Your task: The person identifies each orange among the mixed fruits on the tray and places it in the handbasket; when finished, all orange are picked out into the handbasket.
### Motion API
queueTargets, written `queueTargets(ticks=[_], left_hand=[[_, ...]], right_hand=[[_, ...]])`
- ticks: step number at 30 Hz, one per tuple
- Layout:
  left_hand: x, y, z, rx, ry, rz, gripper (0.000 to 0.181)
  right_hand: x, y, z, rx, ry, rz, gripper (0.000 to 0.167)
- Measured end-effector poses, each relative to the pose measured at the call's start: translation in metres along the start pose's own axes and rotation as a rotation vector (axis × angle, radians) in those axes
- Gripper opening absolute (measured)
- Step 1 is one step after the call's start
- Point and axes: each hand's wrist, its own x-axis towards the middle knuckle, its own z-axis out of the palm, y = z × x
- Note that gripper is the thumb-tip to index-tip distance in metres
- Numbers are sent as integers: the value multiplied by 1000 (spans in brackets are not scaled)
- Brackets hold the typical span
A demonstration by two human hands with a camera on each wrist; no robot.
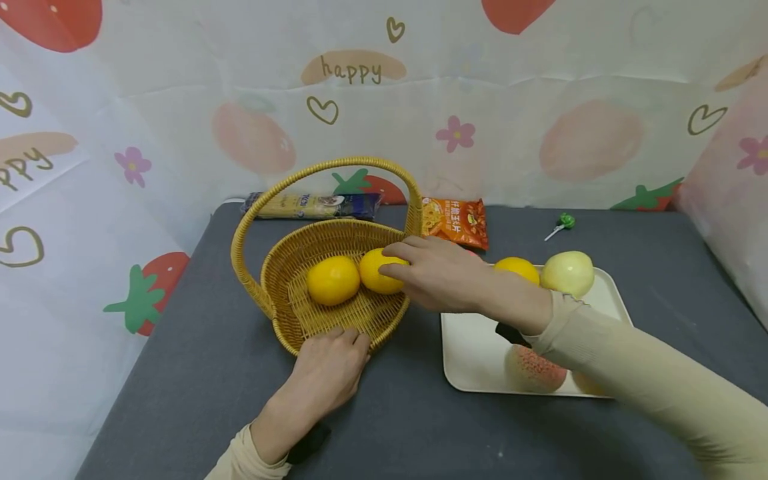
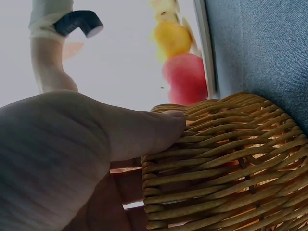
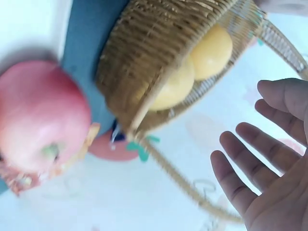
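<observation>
My left hand point(image 1: 333, 370) grips the near rim of a yellow wicker basket point(image 1: 279, 327); in the left wrist view its thumb lies outside the weave, with fingers on the other side. Inside the basket sit two round yellow fruits side by side, a left one point(image 1: 333, 281) and a right one point(image 1: 379, 272). Above the basket's right rim is my right hand point(image 1: 441, 273), partly covering the right fruit in the head view. The right wrist view shows that hand with spread, nearly straight fingers point(image 3: 262, 156) and nothing held.
A white tray point(image 1: 474, 363) to the right carries a yellow fruit point(image 1: 517, 268), a pale green fruit point(image 1: 567, 273), a peach point(image 1: 537, 369) and a red apple point(image 3: 43, 115). Behind lie a long packet point(image 1: 312, 206), an orange snack bag point(image 1: 456, 223) and a green lollipop point(image 1: 566, 221).
</observation>
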Motion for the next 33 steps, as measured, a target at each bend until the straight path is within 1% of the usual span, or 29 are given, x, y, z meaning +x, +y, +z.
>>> queueTargets(ticks=[3, 7, 12, 16, 17, 19, 21, 26, 30, 33], left_hand=[[0, 0, 0, -6, 2, -2, 26], [0, 0, 0, -5, -3, -8, 27], [0, 0, 0, -8, -1, -9, 28], [0, 0, 0, -11, -4, -6, 26], [0, 1, 0, -11, -6, -6, 26], [1, 1, 0, -12, -8, -8, 25], [1, 1, 0, -13, -8, -10, 25], [0, 1, 0, -13, -3, -13, 23], [0, 1, -1, -17, 1, -13, 23], [0, 1, 0, -23, 3, -12, 23]], right_hand=[[-22, 7, -10, 13, 22, 25, 39], [-51, 15, -21, 55, 56, 69, 40], [-88, 22, -28, 88, 125, 106, 46], [-118, 22, -30, 86, 184, 111, 32], [-126, 21, -29, 85, 203, 112, 33], [-140, 19, -28, 78, 242, 120, 45], [-153, 16, -27, 63, 263, 152, 53], [-188, 13, -25, 20, 281, 252, 57], [-214, 13, -22, -10, 341, 318, 59], [-232, 11, -21, -20, 350, 379, 63]])
